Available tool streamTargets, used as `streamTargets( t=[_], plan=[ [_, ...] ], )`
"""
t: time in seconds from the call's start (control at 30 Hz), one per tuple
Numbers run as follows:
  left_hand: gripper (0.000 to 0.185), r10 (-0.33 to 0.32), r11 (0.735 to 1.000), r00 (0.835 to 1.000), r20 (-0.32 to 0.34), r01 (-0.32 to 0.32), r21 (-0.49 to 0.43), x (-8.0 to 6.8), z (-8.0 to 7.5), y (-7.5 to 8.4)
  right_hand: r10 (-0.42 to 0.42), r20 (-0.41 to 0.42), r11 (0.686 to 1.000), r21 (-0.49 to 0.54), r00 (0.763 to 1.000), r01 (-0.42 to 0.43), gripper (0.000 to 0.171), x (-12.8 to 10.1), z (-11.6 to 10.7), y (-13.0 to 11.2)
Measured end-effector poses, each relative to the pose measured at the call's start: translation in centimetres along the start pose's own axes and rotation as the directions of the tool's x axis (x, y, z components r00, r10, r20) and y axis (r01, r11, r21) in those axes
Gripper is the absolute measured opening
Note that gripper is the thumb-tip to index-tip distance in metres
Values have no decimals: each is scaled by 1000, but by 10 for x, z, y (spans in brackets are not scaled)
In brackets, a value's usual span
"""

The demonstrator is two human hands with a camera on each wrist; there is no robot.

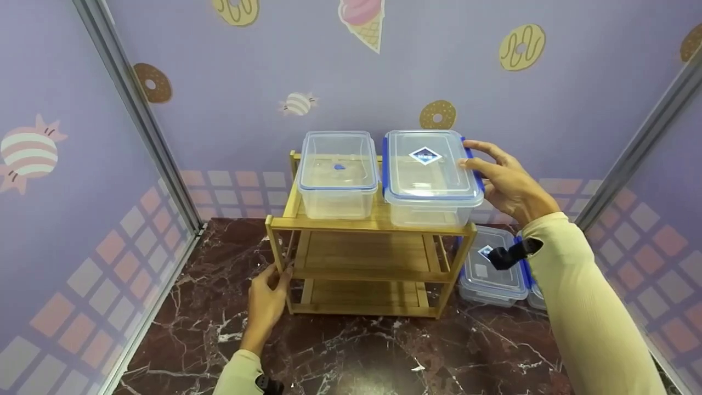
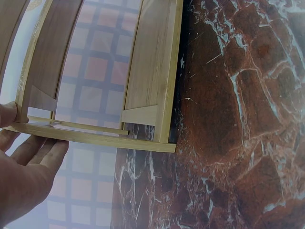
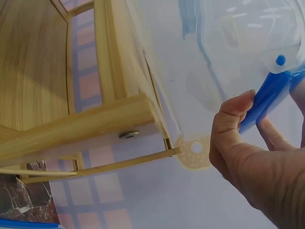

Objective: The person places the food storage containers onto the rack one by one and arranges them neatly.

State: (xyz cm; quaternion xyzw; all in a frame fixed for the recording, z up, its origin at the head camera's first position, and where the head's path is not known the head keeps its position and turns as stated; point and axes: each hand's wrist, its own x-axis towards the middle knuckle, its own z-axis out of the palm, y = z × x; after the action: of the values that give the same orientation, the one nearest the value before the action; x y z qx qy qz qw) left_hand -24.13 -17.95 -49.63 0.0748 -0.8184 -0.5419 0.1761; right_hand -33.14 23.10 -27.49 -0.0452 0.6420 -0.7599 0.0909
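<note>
A three-tier bamboo shelf [image 1: 373, 224] stands on the marble table. On its top tier sit two clear plastic boxes side by side: a left box [image 1: 337, 175] and a right box with a blue-clipped lid [image 1: 430, 181]. My right hand [image 1: 473, 156] is at the lidded box's right end. In the right wrist view its thumb and fingers [image 3: 238, 114] pinch the blue clip [image 3: 267, 98] of that box [image 3: 228, 43]. My left hand [image 1: 277, 274] grips the shelf's front left leg. The left wrist view shows its thumb and fingers [image 2: 33, 152] around a shelf bar [image 2: 95, 137].
More lidded clear boxes [image 1: 488, 271] lie on the table right of the shelf, partly behind my right forearm. Purple patterned walls close in on three sides, with metal posts [image 1: 137, 109] at the corners. The dark marble tabletop [image 1: 356, 351] stretches in front of the shelf.
</note>
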Motion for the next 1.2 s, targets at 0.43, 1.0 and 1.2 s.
streamTargets(
  t=[0.43,1.0,1.2],
  plan=[
    [32,21,1000,1000,4,-21,-7,-1,0,1,10,-32,997,72,999,-8,77,7,5,3],
    [33,11,1000,1000,5,-11,-17,-1,0,1,1,-44,998,60,999,2,68,7,4,7],
    [35,-4,1000,1000,14,4,-7,-1,0,1,-16,-69,1000,22,997,17,70,-6,-11,7]
  ],
)
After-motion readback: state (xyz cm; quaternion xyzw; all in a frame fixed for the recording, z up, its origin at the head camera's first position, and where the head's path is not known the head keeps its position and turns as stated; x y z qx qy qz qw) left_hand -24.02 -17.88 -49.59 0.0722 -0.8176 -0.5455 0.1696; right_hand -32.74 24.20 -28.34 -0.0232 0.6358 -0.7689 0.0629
